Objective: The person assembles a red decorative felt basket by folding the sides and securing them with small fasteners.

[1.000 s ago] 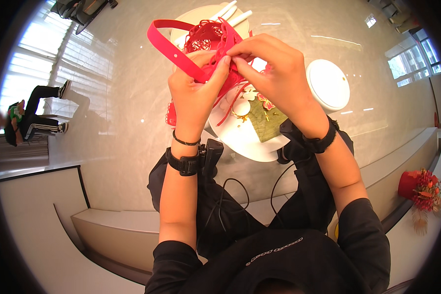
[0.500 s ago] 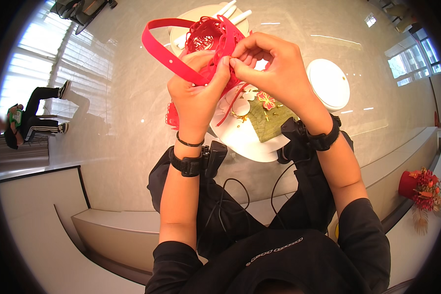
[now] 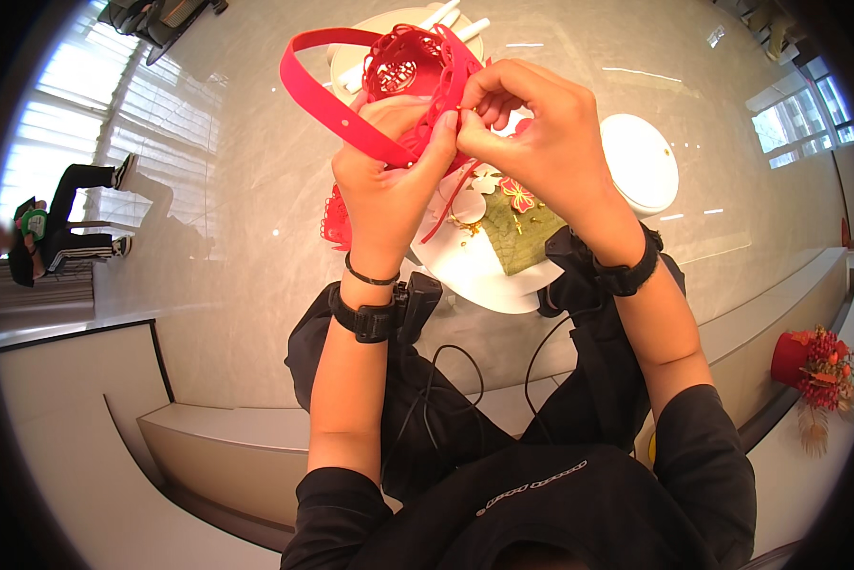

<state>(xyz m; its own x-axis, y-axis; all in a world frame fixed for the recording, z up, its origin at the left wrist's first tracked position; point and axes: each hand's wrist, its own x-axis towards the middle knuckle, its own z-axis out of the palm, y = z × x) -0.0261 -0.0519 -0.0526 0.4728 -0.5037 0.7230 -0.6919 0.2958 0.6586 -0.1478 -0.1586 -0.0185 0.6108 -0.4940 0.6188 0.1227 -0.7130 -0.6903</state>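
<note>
A red cut-out felt basket [image 3: 454,78] with scalloped edges and a long strap handle [image 3: 315,99] is held up over a round white table [image 3: 465,275]. My left hand [image 3: 389,152] grips its side, thumb on the outer wall and fingers behind it. My right hand [image 3: 527,119] is closed in a pinch at the same wall, right by the left thumb tip. A tiny gold-coloured piece shows between the fingertips there; its kind is too small to tell. Below hangs a narrow red strip [image 3: 436,228].
On the table lie a green cloth [image 3: 517,233], a red flower ornament [image 3: 517,195], a white disc [image 3: 468,206] and small gold bits. A white round stool [image 3: 641,163] stands right, another round top with white rolls behind. A person sits far left; cables hang by my legs.
Both hands and the basket have shifted slightly right. The basket's opening has turned a little more toward me, and the right hand still pinches at its wall.
</note>
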